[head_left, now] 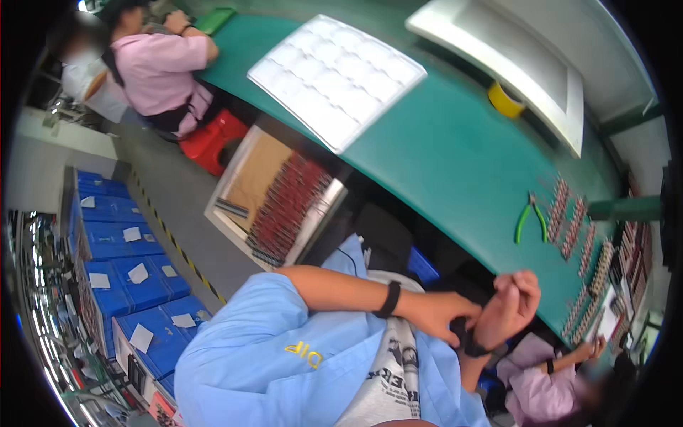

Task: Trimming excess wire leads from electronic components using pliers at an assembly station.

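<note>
My left hand (442, 317) reaches across my body to my right wrist. Its thumb and fingers close around the black wristband (471, 341) there, which they partly cover. Another black band sits on my left wrist. My right hand (509, 307) is raised beside the green table's (455, 199) near edge, with its fingers curled loosely inward and nothing seen in them. Beyond it on the table lie green-handled pliers (531, 219), and to their right are rows of small reddish components with wire leads (558, 210).
A white tray with round hollows (334, 71) rests on the table. Yellow tape (505, 101) lies by a white frame (512, 50). An open box of dark red parts (290, 203) stands at the left, near blue crates (117, 245). Co-workers in pink (156, 75) sit at both ends.
</note>
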`<state>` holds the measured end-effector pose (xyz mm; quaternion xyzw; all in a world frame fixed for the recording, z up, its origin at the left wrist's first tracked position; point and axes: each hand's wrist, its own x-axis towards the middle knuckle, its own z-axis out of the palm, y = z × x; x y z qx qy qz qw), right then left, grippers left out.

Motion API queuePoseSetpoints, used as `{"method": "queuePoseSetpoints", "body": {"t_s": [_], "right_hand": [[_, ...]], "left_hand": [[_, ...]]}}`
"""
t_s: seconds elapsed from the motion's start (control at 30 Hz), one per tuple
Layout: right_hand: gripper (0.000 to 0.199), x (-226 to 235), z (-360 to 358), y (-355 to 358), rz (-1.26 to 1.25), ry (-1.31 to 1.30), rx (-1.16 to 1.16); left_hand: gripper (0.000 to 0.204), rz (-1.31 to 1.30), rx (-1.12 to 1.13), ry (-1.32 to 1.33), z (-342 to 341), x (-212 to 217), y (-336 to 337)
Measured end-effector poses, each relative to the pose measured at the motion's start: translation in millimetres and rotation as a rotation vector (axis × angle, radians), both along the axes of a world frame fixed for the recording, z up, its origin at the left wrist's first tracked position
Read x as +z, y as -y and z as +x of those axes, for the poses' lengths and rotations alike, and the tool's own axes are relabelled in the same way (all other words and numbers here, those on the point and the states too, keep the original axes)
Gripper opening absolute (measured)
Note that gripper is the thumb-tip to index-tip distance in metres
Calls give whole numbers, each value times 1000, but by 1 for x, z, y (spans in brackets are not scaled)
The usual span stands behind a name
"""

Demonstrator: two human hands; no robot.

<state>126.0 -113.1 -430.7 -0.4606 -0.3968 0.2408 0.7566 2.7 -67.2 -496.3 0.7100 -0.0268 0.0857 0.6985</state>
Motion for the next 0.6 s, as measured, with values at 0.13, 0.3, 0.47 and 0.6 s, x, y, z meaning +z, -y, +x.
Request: {"method": "queuePoseSetpoints", "body": {"t_s": [0.13,0.3,0.47,0.6], "right_hand": [[11,-2,8,27,46,-401,143],[9,-23,-6,29,-295,131,-101],[9,-32,-4,16,-364,527,-83],[10,-6,-17,25,-404,103,-197]], "left_hand": [[71,-181,-52,142,22,-30,8],[75,-328,-190,-49,14,-30,1],[75,-375,-203,-190,1,-22,8],[64,-644,-291,35,8,-7,-14]]}}
